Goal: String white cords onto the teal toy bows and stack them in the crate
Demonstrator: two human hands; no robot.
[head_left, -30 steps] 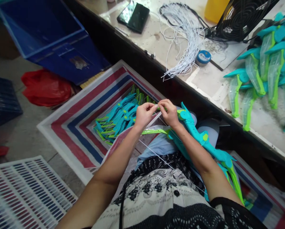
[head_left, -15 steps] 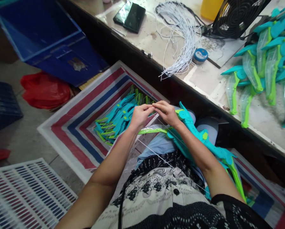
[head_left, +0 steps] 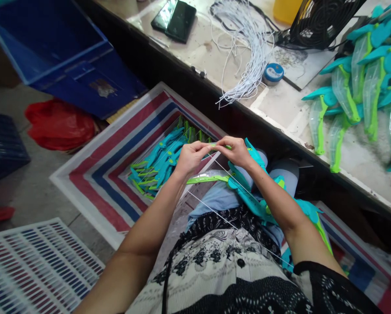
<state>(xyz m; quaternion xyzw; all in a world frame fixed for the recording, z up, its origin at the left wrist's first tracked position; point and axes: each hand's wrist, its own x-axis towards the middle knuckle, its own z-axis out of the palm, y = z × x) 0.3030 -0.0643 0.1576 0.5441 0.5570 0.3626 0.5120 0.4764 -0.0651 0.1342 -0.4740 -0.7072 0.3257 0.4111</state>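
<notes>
"What do the two hands do, please?"

"The left hand [head_left: 190, 158] and the right hand [head_left: 236, 150] meet in front of the body. The fingers of both are closed in a pinch on a narrow lime-green plastic tip [head_left: 213, 147]. Whether string is also pinched there, I cannot tell, because the fingertips cover it."

"And where are the pieces?"

"Turquoise and lime-green plastic pieces [head_left: 249, 203] lie over the person's legs, partly behind the right forearm. One curved lime-green limb with a clear plastic cover [head_left: 210, 176] points to the left, below the hands. A thin white string [head_left: 211, 209] crosses above the lap in two slanting stretches; one of them begins near the fingertips."

"What is around them?"

"Beyond the left hand is a bin lined with red, white and blue striped sheet [head_left: 87, 172], and similar pieces are stacked inside. On the pale worktop [head_left: 282, 111] there is a loose bundle of white strings [head_left: 252, 65], and just beside it a small round tub with blue lid [head_left: 273, 73]. Further right lies a heap of turquoise and lime-green pieces [head_left: 373, 87], near a black fan [head_left: 326, 22]."
</notes>
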